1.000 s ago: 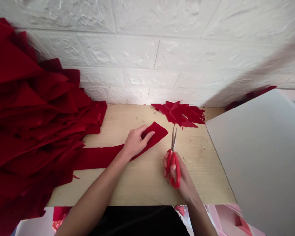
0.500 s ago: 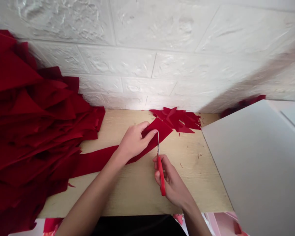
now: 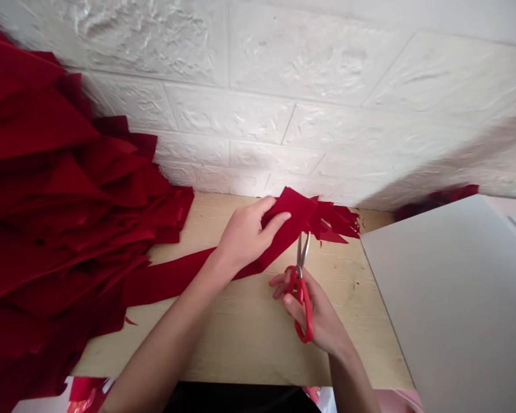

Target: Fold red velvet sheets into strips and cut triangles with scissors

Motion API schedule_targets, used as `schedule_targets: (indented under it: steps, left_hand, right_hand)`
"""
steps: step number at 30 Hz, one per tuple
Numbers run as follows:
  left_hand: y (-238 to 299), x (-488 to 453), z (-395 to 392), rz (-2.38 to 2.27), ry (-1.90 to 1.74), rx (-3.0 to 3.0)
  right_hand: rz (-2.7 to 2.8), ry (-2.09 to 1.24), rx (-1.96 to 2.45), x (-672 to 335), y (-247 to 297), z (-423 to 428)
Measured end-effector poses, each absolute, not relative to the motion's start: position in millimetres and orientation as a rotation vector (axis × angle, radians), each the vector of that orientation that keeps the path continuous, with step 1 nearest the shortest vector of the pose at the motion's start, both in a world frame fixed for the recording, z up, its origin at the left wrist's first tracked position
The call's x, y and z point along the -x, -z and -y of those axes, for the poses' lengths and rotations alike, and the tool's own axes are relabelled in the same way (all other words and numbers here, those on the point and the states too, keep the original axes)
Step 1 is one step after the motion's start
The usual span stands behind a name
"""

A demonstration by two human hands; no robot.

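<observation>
- Red fabric strip (image 3: pixel 176 279) gathers at its raised end under the fingers (image 3: pixel 275 219) of the left hand (image 3: pixel 245 238), which are bent over the cloth and hold it.
- The fingers (image 3: pixel 279 280) of the right hand (image 3: pixel 320 315) are closed around the loops of red-handled scissors (image 3: pixel 303 301), with the forefinger spread out to the side.
- The steel blades (image 3: pixel 303 249) stand slightly parted, their tips at the strip's edge.
- The strip runs across a pale wooden table (image 3: pixel 206 344) and into a large heap of red fabric pieces (image 3: pixel 69 183) on the left.
- Cut red scraps (image 3: pixel 337 222) lie just beyond the raised end, against a white brick-textured wall (image 3: pixel 241 115).
- A white board (image 3: pixel 451 304) leans in on the right, partly covering the table's edge.
</observation>
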State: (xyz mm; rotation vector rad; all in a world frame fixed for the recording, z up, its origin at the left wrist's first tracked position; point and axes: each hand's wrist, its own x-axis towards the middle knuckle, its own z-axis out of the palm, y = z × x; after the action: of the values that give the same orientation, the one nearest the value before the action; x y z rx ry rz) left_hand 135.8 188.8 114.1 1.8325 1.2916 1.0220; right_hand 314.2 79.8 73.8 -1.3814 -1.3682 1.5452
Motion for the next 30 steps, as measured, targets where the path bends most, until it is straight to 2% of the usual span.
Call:
schedule_targets:
  steps: [2, 8, 15, 19, 23, 30]
  left_hand:
    - [-121, -132, -192, -1.336, -1.081, -1.831]
    - [-124, -133, -186, -1.114, -0.817, -1.889]
    - [-104, -149, -170, -0.946, -0.733, -1.702]
    - [-90, -118, -167, -0.813, -0.402, -1.571]
    - [-93, -69, -148, -1.163, -0.237, -1.743]
    - [-90, -9, -89, -1.853, 0.11, -1.93]
  right_hand:
    - [1.401, -1.562, 1.336, -321, -76, -80]
    - [1.069, -1.106, 1.377, -320, -84, -101]
    - [0.926, -0.881, 1.374, -307, -104, -129]
    - [0.868, -0.777, 1.303, -316, -104, -135]
    - [0.731, -0.745, 1.19, -330, -96, -145]
    - [0.519, -0.951, 1.198, -321, -48, -153]
